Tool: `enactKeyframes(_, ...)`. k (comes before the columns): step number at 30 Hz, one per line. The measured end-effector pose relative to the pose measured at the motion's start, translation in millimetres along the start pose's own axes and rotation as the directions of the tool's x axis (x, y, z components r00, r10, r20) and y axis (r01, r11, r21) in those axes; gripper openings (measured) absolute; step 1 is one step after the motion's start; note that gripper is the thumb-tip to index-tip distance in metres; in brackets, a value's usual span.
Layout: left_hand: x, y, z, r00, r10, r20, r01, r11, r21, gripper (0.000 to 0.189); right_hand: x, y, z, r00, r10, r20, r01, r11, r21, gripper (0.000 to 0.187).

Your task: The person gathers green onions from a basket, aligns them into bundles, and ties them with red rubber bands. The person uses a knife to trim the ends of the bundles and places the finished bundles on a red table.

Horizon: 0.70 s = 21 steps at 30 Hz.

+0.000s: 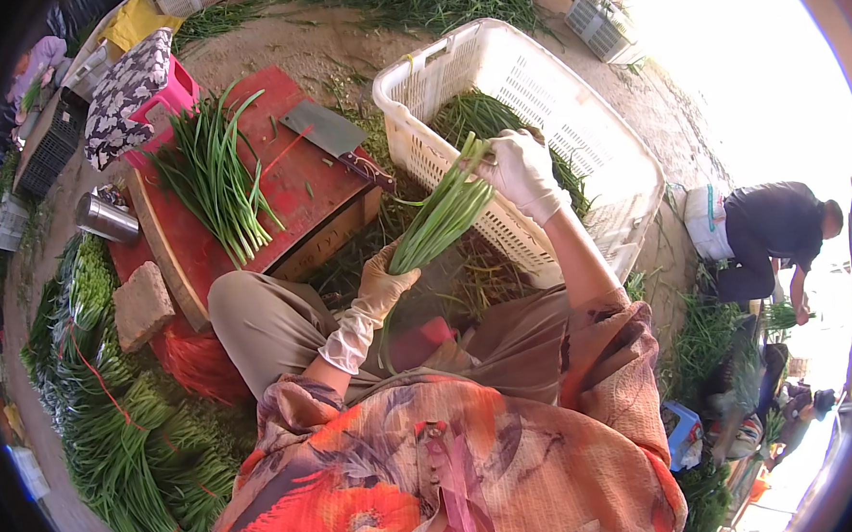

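Note:
Gripped in my gloved left hand (384, 286) is a bunch of garlic chives (442, 222), slanting up to the right over my lap. The curled fingers of my gloved right hand (523, 170) pinch at the bunch's pale upper stalk ends, over the near rim of a white plastic crate (594, 163). More loose chives (487, 118) lie inside that crate, partly hidden by the right hand. Left of my hands, a sheaf of chives (215, 176) rests on a low red wooden board (314, 199). A cleaver (328, 130) lies on the board, its handle reaching past the edge.
Tied chive bundles (124, 426) are heaped at my left, near a brick (143, 306), red ties (203, 364) and a steel cup (107, 216). A pink stool (164, 99) stands beyond the board. Chive scraps (484, 270) litter the ground. At right, another person (775, 233) bends over greens.

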<state>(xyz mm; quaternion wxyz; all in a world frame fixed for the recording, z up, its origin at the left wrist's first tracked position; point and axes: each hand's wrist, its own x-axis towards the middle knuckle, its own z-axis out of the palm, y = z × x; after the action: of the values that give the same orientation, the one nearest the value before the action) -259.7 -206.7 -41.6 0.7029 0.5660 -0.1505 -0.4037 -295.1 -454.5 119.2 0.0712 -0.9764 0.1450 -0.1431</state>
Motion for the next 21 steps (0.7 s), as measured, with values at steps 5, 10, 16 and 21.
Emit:
enactKeyframes(5,-4,6,8,0.999,0.030,-0.038,-0.031,0.999,-0.034,0.053,4,4,7,0.997,0.059,0.041,-0.069,0.943,0.325,0.024)
enactKeyframes(10,3,-4,-9,1.000,0.018,0.018,-0.016,0.994,-0.106,0.041,0,-9,-11,0.919,0.366,-0.147,-0.033,0.442,0.897,0.021)
enactKeyframes(16,-3,29,-15,0.987,-0.091,0.131,0.133,0.922,-0.362,0.034,-49,22,-121,0.626,0.601,-0.497,0.239,0.459,0.856,0.021)
enactKeyframes(21,7,15,-24,0.932,-0.031,0.361,0.251,0.772,-0.583,0.044,-80,34,-61,0.739,0.587,0.331,-0.673,0.675,0.303,0.020)
